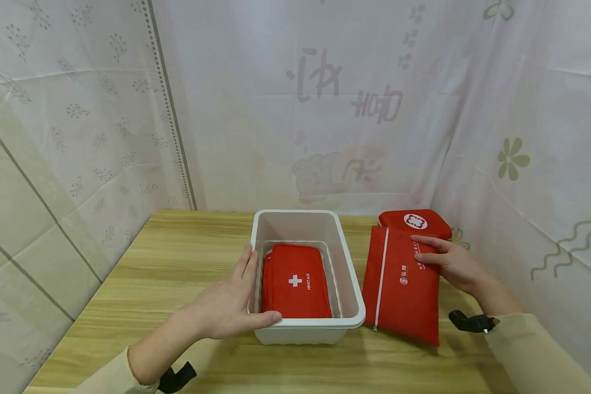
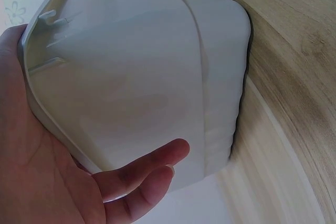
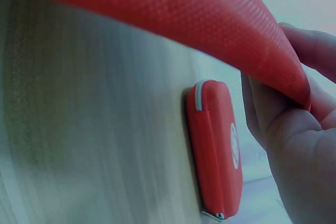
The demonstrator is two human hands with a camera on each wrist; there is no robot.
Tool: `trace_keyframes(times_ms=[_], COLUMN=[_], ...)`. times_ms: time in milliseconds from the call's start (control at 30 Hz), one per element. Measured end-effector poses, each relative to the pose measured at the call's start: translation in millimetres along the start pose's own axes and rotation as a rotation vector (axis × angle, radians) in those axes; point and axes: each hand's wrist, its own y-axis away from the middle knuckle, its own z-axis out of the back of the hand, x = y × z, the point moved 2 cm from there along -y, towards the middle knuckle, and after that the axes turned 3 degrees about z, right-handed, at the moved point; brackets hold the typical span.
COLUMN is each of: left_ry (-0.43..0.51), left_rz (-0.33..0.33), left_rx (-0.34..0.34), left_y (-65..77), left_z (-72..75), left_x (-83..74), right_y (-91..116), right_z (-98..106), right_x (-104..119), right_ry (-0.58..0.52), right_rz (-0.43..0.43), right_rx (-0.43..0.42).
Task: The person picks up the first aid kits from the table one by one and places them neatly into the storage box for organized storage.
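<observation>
My left hand (image 1: 231, 306) rests on the near left corner of a white plastic bin (image 1: 349, 262). Its fingers lie along the outer left side and its thumb along the front rim. Inside the bin lies a red first aid pouch (image 1: 300, 295) with a white cross. My right hand (image 1: 460, 268) pinches the right edge of a flat red zip bag (image 1: 404, 295) with white print. In the right wrist view, that edge passes between thumb and fingers and the bag (image 3: 210, 24) is raised off the table. Behind it sits a red zip case (image 3: 215, 145) with a round white emblem.
The wooden table (image 1: 192, 241) carries the bin in the middle and the red bag and case on the right. Pale printed curtains (image 1: 256, 137) hang behind and at both sides. The bin's right wall stands close to the zip bag's left edge.
</observation>
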Motion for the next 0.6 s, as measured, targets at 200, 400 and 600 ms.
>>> trace_keyframes(times_ms=[200,400,600], left_ry=[0.0,0.007,0.008], left_rz=[0.002,0.005,-0.003], left_rx=[0.0,0.001,-0.005], left_y=[0.2,0.4,0.3], left_z=[0.5,0.3,0.4], left_x=[-0.4,-0.6,-0.7], right_y=[3,5,9], right_z=[7,10,10], right_x=[4,7,14], right_ry=[-0.042,-0.102,-0.124], right_rz=[0.01,0.009,0.021], right_rx=[-0.006,-0.007,-0.02])
